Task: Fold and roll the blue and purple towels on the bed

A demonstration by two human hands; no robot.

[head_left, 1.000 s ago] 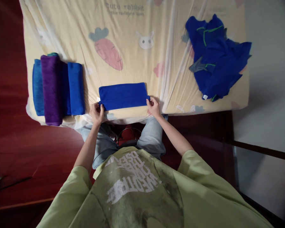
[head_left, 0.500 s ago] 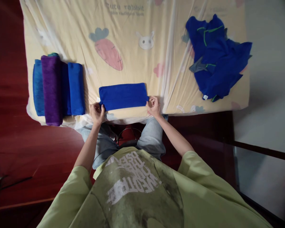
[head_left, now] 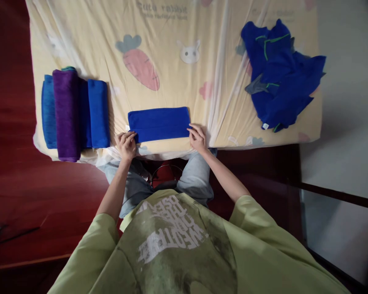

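Note:
A blue cloth (head_left: 159, 123), folded into a long flat strip, lies near the front edge of the covered table. My left hand (head_left: 127, 145) rests at its lower left corner, fingers bent lightly over the edge; the thumb is mostly hidden. At the opposite end, my right hand (head_left: 198, 139) touches the right edge with fingers stretched out and apart. A small white tag (head_left: 127, 128) pokes out at the cloth's left side.
Folded blue towels (head_left: 98, 114) and a rolled purple towel (head_left: 66, 116) lie at the left. A loose heap of blue cloths with green trim (head_left: 283, 77) sits at the right. The cream printed sheet (head_left: 171, 81) covers the surface, whose front edge is before my legs.
My fingers have loosened from their pinch at both lower corners. They now lie on the cloth's edges, and the lower right corner lies flatter.

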